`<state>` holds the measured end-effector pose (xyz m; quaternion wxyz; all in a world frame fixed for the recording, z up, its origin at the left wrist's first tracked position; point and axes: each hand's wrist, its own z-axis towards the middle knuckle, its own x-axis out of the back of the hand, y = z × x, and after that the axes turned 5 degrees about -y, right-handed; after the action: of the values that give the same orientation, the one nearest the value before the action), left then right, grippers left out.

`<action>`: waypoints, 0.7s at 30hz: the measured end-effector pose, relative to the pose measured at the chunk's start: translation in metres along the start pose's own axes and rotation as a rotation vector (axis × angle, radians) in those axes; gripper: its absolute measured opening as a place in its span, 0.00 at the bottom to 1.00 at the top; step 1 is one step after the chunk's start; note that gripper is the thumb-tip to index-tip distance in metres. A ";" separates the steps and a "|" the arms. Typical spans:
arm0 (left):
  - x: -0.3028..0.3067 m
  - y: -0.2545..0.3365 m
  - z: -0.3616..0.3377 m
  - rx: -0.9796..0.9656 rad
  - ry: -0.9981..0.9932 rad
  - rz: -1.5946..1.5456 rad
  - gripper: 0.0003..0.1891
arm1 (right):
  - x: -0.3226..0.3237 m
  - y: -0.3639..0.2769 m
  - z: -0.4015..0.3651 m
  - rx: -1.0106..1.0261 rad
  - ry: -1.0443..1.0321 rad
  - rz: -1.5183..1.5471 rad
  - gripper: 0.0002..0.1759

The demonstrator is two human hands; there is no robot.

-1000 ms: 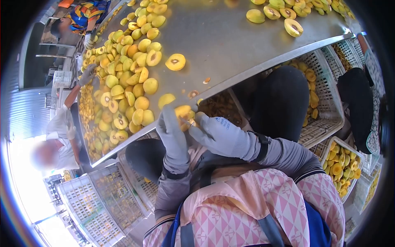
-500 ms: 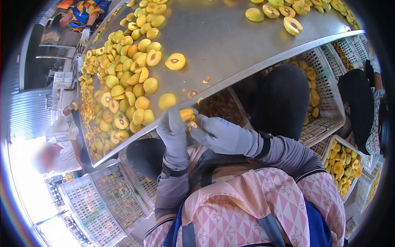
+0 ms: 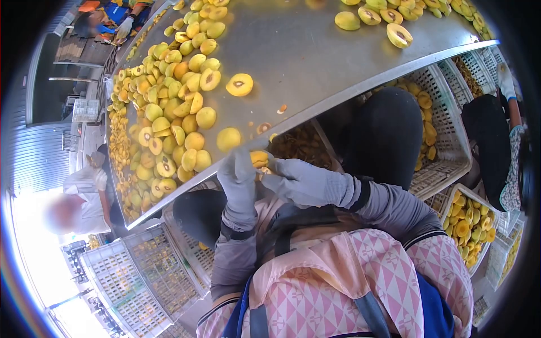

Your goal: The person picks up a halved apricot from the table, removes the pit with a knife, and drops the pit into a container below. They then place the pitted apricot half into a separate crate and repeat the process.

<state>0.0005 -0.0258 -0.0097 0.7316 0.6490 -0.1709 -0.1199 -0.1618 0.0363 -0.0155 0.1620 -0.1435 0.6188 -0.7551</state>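
Grey knit gloves on both hands. Left hand (image 3: 239,179) is closed round a small round yellow fruit (image 3: 259,158), fingers wrapped over its near side; this looks like a steadying grip that leaves the far side exposed. Right hand (image 3: 307,183) is curled, fingertips pressed against the same fruit from the other side. Whether it grips a blade or tool cannot be told, since the fingers hide the contact point. The fruit is held in the air just off the near edge of the sheet-steel surface (image 3: 315,56), not resting on it. It sits above a white plastic lattice crate with brownish contents (image 3: 301,145), probably so that anything dropped lands there. A heap of yellow fruit, whole and halved (image 3: 169,112), lies on the steel to the left, within reach of the left hand; several halves show dark pit hollows. A second white lattice crate of yellow halves (image 3: 445,141) stands below the surface edge to the right. A co-worker in a white top (image 3: 84,194) is at the far side of the heap, well apart from both hands.
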 end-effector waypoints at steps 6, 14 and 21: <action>-0.002 0.012 -0.004 0.132 0.105 0.258 0.18 | -0.013 0.003 -0.002 -0.021 0.285 -0.469 0.13; 0.000 0.008 -0.005 -0.009 0.108 0.344 0.18 | -0.013 0.013 -0.003 0.094 0.254 -0.517 0.13; 0.003 0.005 -0.004 -0.043 0.077 0.430 0.18 | -0.007 0.015 -0.004 0.305 0.166 -0.905 0.12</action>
<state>0.0049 -0.0226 -0.0054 0.7599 0.5860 -0.2747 0.0600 -0.1561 0.0399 -0.0314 -0.2133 -0.3123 0.3871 -0.8409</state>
